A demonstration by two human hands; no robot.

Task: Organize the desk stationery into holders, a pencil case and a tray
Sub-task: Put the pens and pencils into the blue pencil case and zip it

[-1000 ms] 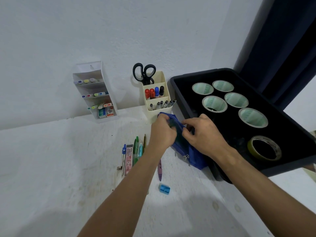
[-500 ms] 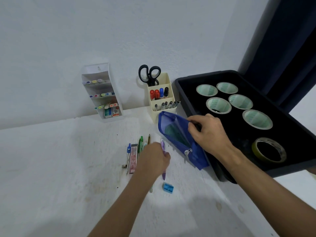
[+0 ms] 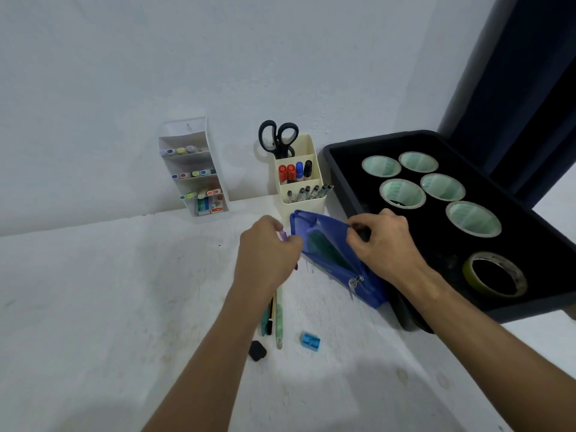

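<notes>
Blue pencil case (image 3: 335,260) lies on desk against black tray (image 3: 343,169), mouth open. Right hand (image 3: 385,244) pinches upper edge, likely to keep opening wide. Left hand (image 3: 268,254) grips purple pen (image 3: 284,236) at mouth, apparently for insertion. Loose pens (image 3: 276,313) wait below.

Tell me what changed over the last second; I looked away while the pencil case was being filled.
The left hand left the pencil case, dropped to the desk, took a purple pen and has carried it back up to the case's open mouth. The right hand kept holding the case open. The sharpener, holders and tray stayed put.
</notes>
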